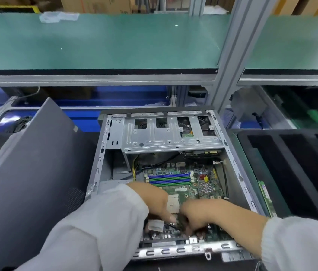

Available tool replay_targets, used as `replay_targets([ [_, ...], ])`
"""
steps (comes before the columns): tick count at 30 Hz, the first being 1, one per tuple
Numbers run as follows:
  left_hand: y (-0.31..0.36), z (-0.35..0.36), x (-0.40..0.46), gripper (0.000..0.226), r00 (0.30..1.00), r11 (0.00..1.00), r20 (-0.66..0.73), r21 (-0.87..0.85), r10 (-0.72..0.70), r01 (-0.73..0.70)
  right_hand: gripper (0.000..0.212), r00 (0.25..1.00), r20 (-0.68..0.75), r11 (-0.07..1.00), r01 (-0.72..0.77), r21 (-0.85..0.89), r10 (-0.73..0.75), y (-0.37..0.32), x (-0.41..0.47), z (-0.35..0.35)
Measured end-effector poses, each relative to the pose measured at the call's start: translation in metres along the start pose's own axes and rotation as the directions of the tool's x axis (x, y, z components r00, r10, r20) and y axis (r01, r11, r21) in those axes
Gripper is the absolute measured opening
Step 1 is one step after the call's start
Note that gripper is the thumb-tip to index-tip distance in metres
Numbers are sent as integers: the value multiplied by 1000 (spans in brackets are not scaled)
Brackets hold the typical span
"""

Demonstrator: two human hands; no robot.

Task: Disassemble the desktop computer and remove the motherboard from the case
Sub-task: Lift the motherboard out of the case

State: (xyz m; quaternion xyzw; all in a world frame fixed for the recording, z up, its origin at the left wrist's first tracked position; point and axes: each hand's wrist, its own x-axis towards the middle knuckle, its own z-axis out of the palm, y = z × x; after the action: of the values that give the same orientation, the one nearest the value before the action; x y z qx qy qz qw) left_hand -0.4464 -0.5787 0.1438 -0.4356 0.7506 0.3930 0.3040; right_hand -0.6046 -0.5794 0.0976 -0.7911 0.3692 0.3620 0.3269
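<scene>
Two hands, the left hand [157,202] and right hand [199,216], meet low in the frame over the near edge of the green motherboard [183,184], which lies flat inside the open grey metal case [103,153] and runs away from them, fingers curled onto something small, unclear what.

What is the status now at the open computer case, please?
Left hand and right hand down at near edge of green motherboard, grips unclear. Board seated in grey metal case. Silver drive cage overhangs far end.
</scene>
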Motion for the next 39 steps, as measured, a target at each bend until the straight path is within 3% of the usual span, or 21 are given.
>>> replay_targets([
  [3, -5, 0, -12, 37, 999, 999, 19, -31, 38, -37, 23, 985, -66, 945, 136, -296, -162, -5, -2, 3],
  [5, -7, 0, -14, 9, 998, 998, 24, -22, 65, -64, 24, 975, -46, 921, 191, -340, -219, -5, -7, 0],
  [6, -7, 1, -14, 7, 998, 998, 18, 3, 67, -67, 25, 972, -26, 915, 211, -343, -234, -5, -9, -2],
  [11, -5, 3, -10, 17, 997, 996, 51, 64, 59, -62, 29, 964, 70, 896, 263, -357, -255, -3, -17, -2],
  [17, -4, 9, -3, 28, 999, 991, 37, 128, 19, -24, 27, 944, 27, 845, 308, -437, -330, -4, -27, 2],
  [21, -6, 10, -2, 28, 997, 990, 77, 139, 24, -34, 21, 954, 99, 851, 297, -434, -282, -7, -30, -2],
  [29, -4, 8, -7, 28, 995, 991, 97, 125, 35, -47, 55, 930, 180, 806, 366, -466, -319, -8, -33, -2],
  [33, -2, 7, -10, 30, 993, 992, 106, 109, 44, -56, 46, 917, 229, 761, 400, -511, -328, -3, -31, 0],
  [39, -1, 5, -14, 30, 991, 992, 134, 116, 24, -40, 28, 866, 95, 701, 458, -547, -491, 5, -37, -1],
])
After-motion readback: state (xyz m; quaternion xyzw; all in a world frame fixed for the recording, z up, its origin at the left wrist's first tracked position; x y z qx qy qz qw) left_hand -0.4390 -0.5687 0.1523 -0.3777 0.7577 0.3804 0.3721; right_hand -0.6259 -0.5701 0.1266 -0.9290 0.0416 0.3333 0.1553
